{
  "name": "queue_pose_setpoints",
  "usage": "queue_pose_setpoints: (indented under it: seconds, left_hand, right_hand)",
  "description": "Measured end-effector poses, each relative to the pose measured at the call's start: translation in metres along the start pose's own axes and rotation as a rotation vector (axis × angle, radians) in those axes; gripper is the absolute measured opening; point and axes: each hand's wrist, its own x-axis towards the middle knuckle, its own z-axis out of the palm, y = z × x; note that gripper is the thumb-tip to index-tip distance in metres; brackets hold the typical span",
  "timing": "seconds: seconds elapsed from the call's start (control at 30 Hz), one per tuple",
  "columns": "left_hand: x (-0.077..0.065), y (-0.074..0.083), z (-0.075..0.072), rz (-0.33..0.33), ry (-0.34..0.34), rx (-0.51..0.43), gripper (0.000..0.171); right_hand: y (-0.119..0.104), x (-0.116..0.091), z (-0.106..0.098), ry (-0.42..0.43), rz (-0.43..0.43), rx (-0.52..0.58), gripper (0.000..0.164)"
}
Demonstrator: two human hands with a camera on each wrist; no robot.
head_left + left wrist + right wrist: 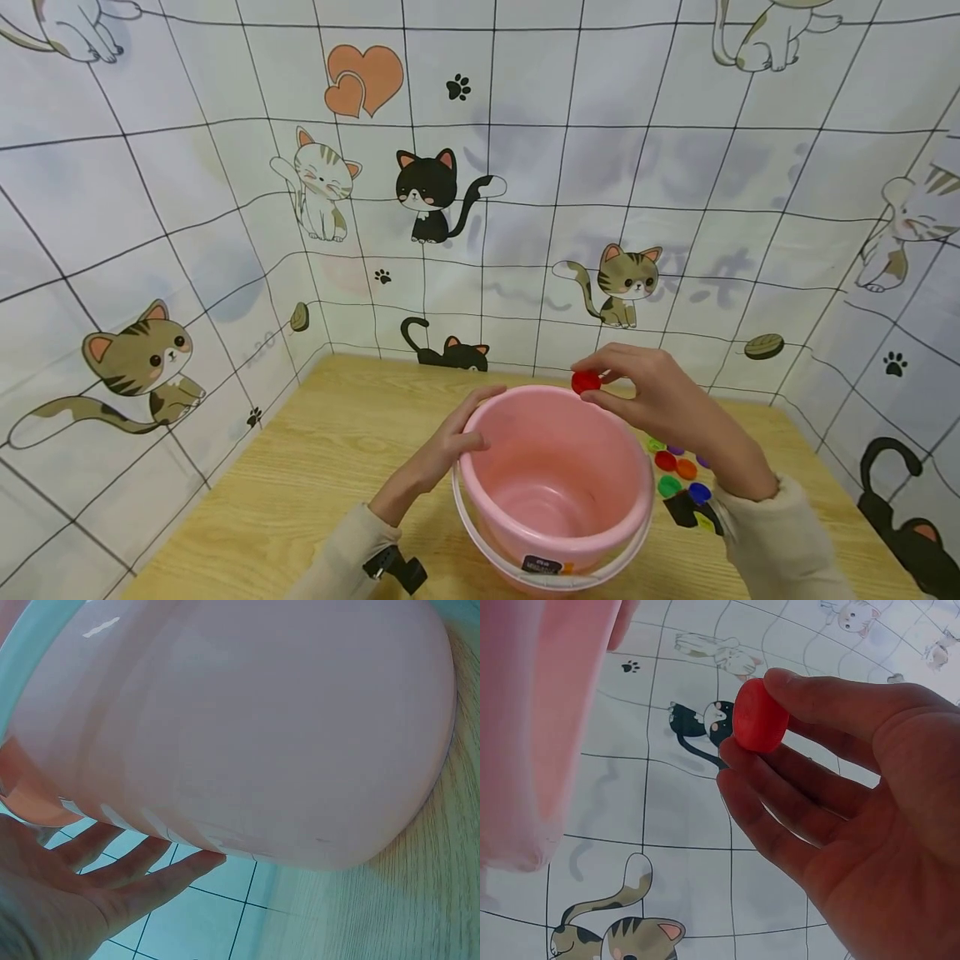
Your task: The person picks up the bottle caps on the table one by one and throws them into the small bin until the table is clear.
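A pink bucket [558,437] with a pale handle [487,554] stands upright on the wooden table; the visible part of its inside is bare. My left hand [438,458] holds the bucket's left rim, thumb over the edge and fingers along the outer wall, as the left wrist view also shows. Above the far right part of the rim, my right hand [660,396] pinches a red bottle cap [587,382] between thumb and fingertips. Ridges on the cap's side show in the right wrist view, where the bucket's wall [525,750] is to the left, apart from the cap.
To the right of the bucket lie several coloured caps, among them a red cap [665,461], an orange cap [686,470], a green cap [669,487] and a blue cap [700,492], partly hidden by my right forearm. A wall sheet printed with cats [427,196] surrounds the table [277,500].
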Motion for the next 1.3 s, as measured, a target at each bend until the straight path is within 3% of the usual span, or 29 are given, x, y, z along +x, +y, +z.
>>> queue_pose_setpoints:
  seconds: [0.57,1.3]
  left_hand:
    - [0.0,0.0,0.0,-0.003,0.013,0.016,0.077]
    - [0.001,0.003,0.001,-0.008,0.017,0.033,0.079]
  right_hand:
    - [-0.003,0.023,0.009,-0.05,-0.062,0.038,0.031]
    - [-0.006,0.033,0.013,-0.105,-0.046,0.023,0.029]
